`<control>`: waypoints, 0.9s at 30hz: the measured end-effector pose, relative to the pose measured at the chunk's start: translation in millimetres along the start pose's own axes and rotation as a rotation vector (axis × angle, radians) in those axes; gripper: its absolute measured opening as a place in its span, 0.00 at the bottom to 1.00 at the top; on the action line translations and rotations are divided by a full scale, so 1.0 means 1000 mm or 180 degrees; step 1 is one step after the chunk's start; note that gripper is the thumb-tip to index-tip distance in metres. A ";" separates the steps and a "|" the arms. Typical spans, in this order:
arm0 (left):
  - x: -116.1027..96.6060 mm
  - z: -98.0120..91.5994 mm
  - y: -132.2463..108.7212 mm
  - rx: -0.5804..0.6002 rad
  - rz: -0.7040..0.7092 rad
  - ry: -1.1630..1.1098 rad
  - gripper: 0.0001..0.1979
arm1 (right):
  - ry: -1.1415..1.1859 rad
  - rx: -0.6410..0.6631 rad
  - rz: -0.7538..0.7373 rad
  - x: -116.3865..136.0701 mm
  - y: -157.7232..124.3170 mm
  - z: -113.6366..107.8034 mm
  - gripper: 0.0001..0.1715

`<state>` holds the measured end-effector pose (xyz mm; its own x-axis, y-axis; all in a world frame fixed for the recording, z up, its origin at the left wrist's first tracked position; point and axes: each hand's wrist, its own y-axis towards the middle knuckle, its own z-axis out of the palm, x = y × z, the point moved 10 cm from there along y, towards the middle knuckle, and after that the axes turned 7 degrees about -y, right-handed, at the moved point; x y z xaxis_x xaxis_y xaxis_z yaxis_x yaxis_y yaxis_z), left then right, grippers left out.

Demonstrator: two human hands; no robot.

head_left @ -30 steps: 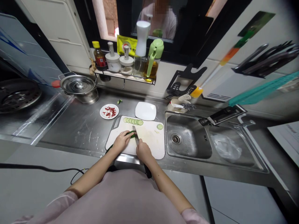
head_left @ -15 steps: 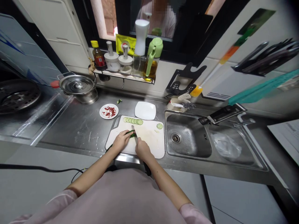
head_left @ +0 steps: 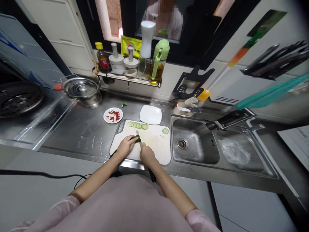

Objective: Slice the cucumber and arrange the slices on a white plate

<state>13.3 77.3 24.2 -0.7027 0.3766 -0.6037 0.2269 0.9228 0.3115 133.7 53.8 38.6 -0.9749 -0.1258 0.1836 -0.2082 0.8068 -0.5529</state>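
My left hand point(head_left: 125, 146) is closed over a dark green cucumber point(head_left: 137, 139) on the white cutting board point(head_left: 156, 151), mostly hiding it. The cucumber's other end shows below my wrist. In my right hand point(head_left: 147, 154) is a kitchen knife point(head_left: 140, 136), its blade against the cucumber's cut end by my left fingertips. A row of overlapping cucumber slices point(head_left: 138, 125) lies along the board's far edge. One more slice point(head_left: 165, 131) and small scraps rest at the board's right side.
Behind the board are a plate of chopped red pieces point(head_left: 113, 115) and a white square plate point(head_left: 151, 115). The sink point(head_left: 195, 141) adjoins on the right. A lidded pot point(head_left: 83, 91) stands left; a seasoning rack point(head_left: 130, 79) hangs above.
The view has shifted very slightly. Both hands, the knife and the cucumber keep nearly the same positions on the board.
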 end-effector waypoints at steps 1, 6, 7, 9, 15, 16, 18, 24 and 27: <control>0.000 0.000 0.000 -0.0010 0.0005 0.0002 0.18 | -0.0005 0.0018 0.0009 -0.001 0.000 0.002 0.20; -0.001 -0.002 0.000 -0.0048 -0.0015 0.0014 0.17 | 0.0004 0.0018 0.0034 -0.002 0.002 0.004 0.20; 0.000 -0.002 0.000 -0.0049 -0.0023 0.0014 0.17 | 0.0002 0.0012 0.0025 -0.001 0.004 0.004 0.20; 0.000 -0.001 0.000 -0.0038 -0.0036 0.0012 0.17 | -0.0007 0.0017 0.0017 -0.001 0.006 0.004 0.20; 0.000 0.000 0.000 -0.0012 -0.0059 -0.0001 0.17 | 0.0008 0.0028 0.0043 -0.002 0.007 0.008 0.20; 0.000 0.000 0.000 -0.0009 -0.0061 0.0003 0.17 | 0.0005 0.0006 0.0046 -0.002 0.007 0.008 0.20; 0.000 0.000 -0.001 0.0006 -0.0068 0.0004 0.18 | -0.0005 -0.0023 0.0045 0.000 0.009 0.006 0.20; 0.005 0.002 -0.001 0.0032 -0.0126 -0.0081 0.18 | -0.0034 0.0075 0.0095 -0.001 0.010 0.011 0.20; 0.006 0.003 -0.001 0.0038 -0.0125 -0.0079 0.18 | -0.0021 0.0027 0.0092 0.000 0.011 0.011 0.19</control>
<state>10.9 78.7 17.5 -0.6943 0.3418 -0.6334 0.2075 0.9377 0.2786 130.6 56.9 23.7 -0.9810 -0.1063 0.1623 -0.1807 0.8053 -0.5647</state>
